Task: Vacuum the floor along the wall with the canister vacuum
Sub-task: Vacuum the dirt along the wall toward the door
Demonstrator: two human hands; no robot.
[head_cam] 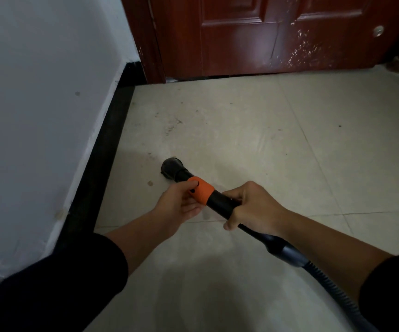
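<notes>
A black vacuum wand (220, 204) with an orange collar (201, 190) points down to the left. Its round black nozzle (172, 167) sits on the pale tiled floor (241, 130), a short way right of the black baseboard (102, 164). My left hand (181, 204) holds the wand at the orange collar, thumb on top. My right hand (251, 209) grips the black tube just behind the collar. A ribbed grey hose (337, 291) runs from the wand's end off the lower right edge. The canister is out of view.
A white wall (38, 104) runs along the left above the baseboard. A scuffed dark red door (277, 34) and its frame close off the far end. Dust specks and smudges mark the tiles near the nozzle and further ahead.
</notes>
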